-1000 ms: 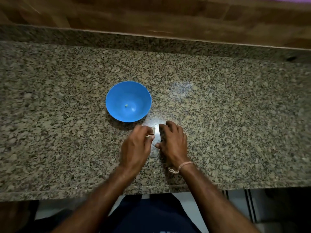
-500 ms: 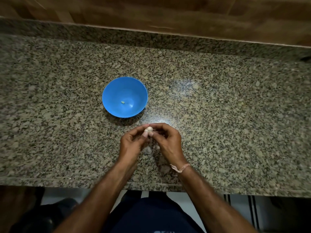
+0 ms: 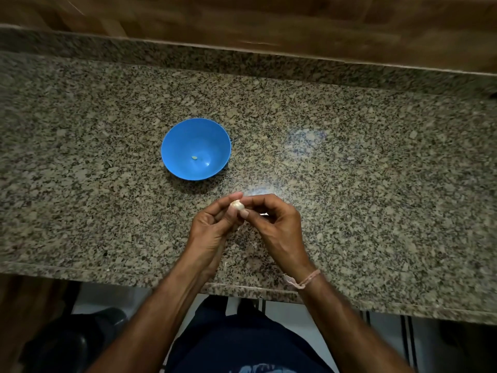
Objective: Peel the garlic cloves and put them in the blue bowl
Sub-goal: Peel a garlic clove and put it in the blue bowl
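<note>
A small whitish garlic clove is held above the counter just in front of the blue bowl. My left hand pinches it from the left with thumb and fingers. My right hand pinches it from the right, fingers curled. The bowl sits upright on the granite counter and has one small pale piece at its bottom. Both hands are a short way nearer to me than the bowl.
The speckled granite counter runs left to right, with a raised granite back edge and a wooden wall behind. Its front edge is close to my body. A thread band is on my right wrist.
Both hands rose from the counter surface and came together. They now hold the clove between them in the air.
</note>
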